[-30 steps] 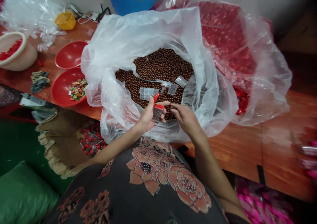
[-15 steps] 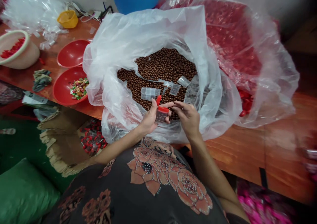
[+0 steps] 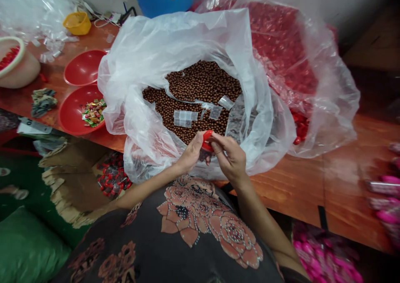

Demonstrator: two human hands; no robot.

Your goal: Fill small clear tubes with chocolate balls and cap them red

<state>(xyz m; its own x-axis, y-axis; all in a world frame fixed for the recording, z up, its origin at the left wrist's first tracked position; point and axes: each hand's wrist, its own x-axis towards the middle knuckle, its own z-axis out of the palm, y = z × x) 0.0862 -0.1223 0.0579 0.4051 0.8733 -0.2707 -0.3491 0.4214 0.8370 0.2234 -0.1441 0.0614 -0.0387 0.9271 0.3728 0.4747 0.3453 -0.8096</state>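
Note:
My left hand (image 3: 190, 154) is closed around a small clear container with brown balls in it and a red flip lid (image 3: 207, 134). Fingers of my right hand (image 3: 231, 156) pinch the red lid from the other side. Most of the container is hidden behind the hands. Both hands are over the near rim of a large clear plastic bag (image 3: 118, 83) that is full of small brown balls (image 3: 203, 81). On the balls lie several clear empty tubs, among them a pair side by side (image 3: 185, 118) and a single one (image 3: 226, 102).
To the left are two red bowls (image 3: 70, 116), one with wrapped sweets (image 3: 93, 113), a white tub (image 3: 26, 72) and a yellow bowl (image 3: 77, 23). A carton (image 3: 67, 183) of red-lidded containers (image 3: 114, 176) stands below the table. Behind is a bag of red pieces (image 3: 281, 45).
My right hand has moved left and down onto the red lid. The upright lid flap has swung over towards the container. The view has shifted slightly.

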